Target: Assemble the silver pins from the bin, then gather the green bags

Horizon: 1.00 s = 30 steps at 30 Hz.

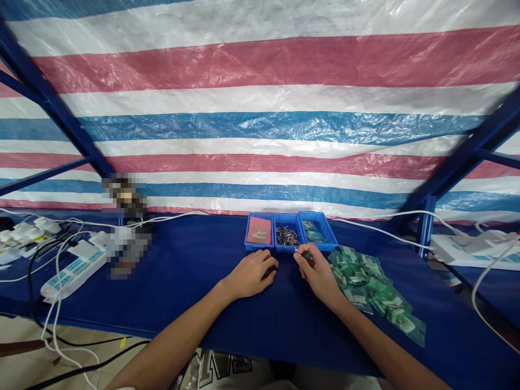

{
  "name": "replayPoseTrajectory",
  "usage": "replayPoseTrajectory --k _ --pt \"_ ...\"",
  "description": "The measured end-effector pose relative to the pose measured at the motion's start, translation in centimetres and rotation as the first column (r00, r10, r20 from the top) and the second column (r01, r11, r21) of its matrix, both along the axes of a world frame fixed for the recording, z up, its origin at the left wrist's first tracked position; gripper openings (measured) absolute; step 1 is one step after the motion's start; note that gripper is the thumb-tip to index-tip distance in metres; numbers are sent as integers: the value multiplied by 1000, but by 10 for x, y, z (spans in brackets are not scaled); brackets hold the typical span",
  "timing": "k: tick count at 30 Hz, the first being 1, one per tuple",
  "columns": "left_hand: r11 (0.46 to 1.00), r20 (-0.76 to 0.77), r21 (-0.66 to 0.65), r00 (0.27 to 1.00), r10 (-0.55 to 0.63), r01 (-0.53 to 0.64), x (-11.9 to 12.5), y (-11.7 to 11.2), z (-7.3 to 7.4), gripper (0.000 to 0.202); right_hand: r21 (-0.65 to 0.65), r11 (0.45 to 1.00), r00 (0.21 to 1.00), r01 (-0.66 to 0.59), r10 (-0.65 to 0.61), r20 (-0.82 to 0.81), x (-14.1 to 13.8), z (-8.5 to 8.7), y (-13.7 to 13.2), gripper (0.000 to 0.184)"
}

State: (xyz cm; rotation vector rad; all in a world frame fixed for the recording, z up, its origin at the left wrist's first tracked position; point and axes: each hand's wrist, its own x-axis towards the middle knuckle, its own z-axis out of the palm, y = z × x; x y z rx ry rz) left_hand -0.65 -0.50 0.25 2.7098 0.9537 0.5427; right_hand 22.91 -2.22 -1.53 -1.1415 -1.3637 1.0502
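Observation:
My left hand (252,273) rests on the dark blue table cover (195,281), fingers curled around a small dark thing I cannot make out. My right hand (317,271) is pinched on a small green-and-dark part, just in front of three small blue bins. The left bin (259,232) holds a reddish pad, the middle bin (287,236) holds several metal pins, the right bin (317,232) holds green parts. A spread of green packets (376,287) lies right of my right hand.
White power strips (75,265) and cables lie at the left, more white strips (467,246) at the right. Blue frame posts (426,230) stand at both sides. A striped tarpaulin (260,119) hangs behind the table.

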Motion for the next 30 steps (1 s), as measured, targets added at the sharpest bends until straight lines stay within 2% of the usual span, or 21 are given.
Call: replayPoseTrajectory --k 9,17,22,30 --pt "1000 -8 -9 1000 1 -1 -1 0 0 15 6 1000 999 -14 14 31 1 5 -2 34" --pt "1000 -8 -6 1000 5 -5 -1 1 -1 16 -115 988 987 -104 88 -135 1 8 0 41" --pt "1000 -9 -11 1000 3 -3 -1 0 0 16 -117 986 973 -116 89 -213 1 10 0 38" --pt "1000 -5 -9 1000 -3 3 -1 0 1 15 -92 995 995 -36 27 -101 -2 12 -2 41"
